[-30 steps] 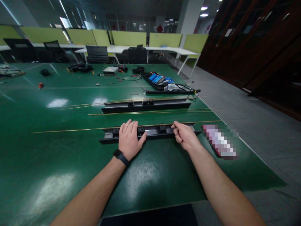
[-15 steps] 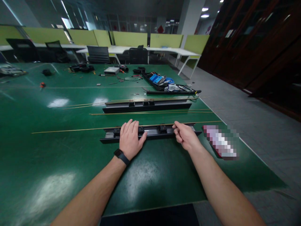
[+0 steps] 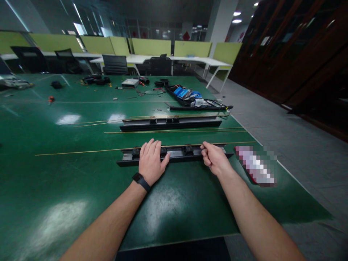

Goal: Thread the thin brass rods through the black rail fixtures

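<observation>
A long black channel rail (image 3: 179, 158) with a silvery inside and several dark blocks in it lies across the green table. My left hand (image 3: 152, 157), wearing a dark watch, rests flat over the rail with its fingers stretched out. A thin brass-coloured rod (image 3: 76, 152) runs along the rail's far side and reaches well past its left end. Near the rail's right end, my right hand (image 3: 216, 157) is closed, thumb and forefinger pinched on this rod. Part of the rail and rod is hidden beneath my hands.
Behind lie a second black rail (image 3: 171, 125) and more thin rods (image 3: 136, 132). Farther back are an open black bag (image 3: 176, 96) with blue packs, a white box (image 3: 130, 83) and scattered tools. A blurred red-edged object (image 3: 255, 166) lies right, near the table edge.
The rod's left end has slid very slightly left. Both hands keep their places on the rail and rod; the camera view has shifted a little.
</observation>
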A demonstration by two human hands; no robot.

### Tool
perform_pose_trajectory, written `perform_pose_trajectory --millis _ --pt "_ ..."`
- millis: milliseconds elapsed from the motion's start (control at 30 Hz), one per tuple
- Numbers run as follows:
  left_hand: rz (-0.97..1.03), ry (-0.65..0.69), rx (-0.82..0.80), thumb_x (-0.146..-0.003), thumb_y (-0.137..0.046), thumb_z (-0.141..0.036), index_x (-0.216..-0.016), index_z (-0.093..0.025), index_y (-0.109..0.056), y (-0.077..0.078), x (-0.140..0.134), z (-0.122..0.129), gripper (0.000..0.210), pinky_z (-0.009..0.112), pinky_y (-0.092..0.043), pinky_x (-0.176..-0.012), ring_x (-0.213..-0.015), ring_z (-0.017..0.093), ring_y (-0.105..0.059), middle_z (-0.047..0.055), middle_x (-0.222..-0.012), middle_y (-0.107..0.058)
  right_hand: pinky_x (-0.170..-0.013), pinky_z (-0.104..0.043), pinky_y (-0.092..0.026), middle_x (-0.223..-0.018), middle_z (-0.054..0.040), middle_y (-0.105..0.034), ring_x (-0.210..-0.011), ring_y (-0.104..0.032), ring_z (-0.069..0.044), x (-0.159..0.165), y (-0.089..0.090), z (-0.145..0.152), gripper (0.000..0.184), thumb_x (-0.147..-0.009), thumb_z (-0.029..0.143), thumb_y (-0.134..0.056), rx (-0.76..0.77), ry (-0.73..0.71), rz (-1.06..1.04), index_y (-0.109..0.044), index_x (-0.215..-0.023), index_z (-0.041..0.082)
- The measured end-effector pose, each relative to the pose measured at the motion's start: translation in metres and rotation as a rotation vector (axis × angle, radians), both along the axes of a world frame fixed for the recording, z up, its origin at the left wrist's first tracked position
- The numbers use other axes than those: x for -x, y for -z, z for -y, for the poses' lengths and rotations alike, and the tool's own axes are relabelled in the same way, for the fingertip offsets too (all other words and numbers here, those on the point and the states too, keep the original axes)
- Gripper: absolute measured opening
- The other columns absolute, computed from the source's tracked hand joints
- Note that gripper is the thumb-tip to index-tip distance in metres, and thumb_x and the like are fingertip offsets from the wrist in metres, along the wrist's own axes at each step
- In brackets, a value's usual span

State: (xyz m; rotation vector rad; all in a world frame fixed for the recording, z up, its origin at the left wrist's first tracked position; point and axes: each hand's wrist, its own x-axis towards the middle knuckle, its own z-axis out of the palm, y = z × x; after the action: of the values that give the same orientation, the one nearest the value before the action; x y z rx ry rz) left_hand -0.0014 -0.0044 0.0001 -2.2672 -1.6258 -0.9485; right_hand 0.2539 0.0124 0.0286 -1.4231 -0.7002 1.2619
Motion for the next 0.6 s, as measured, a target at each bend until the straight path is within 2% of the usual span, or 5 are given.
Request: perform_pose_trajectory --millis 133,400,600 --pt "0.007 0.005 0.004 -0.099 -0.052 -0.044 -0.139 -0.013 -0.057 -0.0005 -0.0001 0.0000 0.050 0.051 -0.029 -0.123 -0.141 0.033 -0.049 0.016 -0.139 -0.064 -0.029 -0.017 -0.015 -0.049 0.0053 -0.051 -0.027 -0.031 -0.003 -0.0012 0.0010 0.0004 0.026 -0.091 0.039 -0.067 -0.019 -0.053 0.021 -0.060 -0.079 0.016" --pt "-0.003 0.003 0.009 -0.100 -0.051 -0.043 -0.138 -0.013 -0.057 -0.0020 -0.0009 0.0007 0.049 0.050 -0.028 -0.123 -0.141 0.033 -0.049 0.016 -0.139 -0.064 -0.029 -0.017 -0.015 -0.048 0.0047 -0.051 -0.026 -0.030 -0.004 0.0008 -0.0017 -0.0006 0.024 -0.097 0.035 -0.057 0.020 0.019 -0.013 -0.058 -0.080 0.018" --pt "0.000 0.003 0.005 -0.100 -0.051 -0.042 -0.138 -0.014 -0.058 -0.0002 -0.0005 0.0001 0.048 0.051 -0.029 -0.122 -0.141 0.033 -0.049 0.015 -0.139 -0.064 -0.029 -0.017 -0.015 -0.050 0.0049 -0.051 -0.026 -0.031 -0.004 -0.0017 0.0048 -0.0017 0.026 -0.092 0.038 -0.064 -0.013 -0.044 0.027 -0.060 -0.079 0.017"
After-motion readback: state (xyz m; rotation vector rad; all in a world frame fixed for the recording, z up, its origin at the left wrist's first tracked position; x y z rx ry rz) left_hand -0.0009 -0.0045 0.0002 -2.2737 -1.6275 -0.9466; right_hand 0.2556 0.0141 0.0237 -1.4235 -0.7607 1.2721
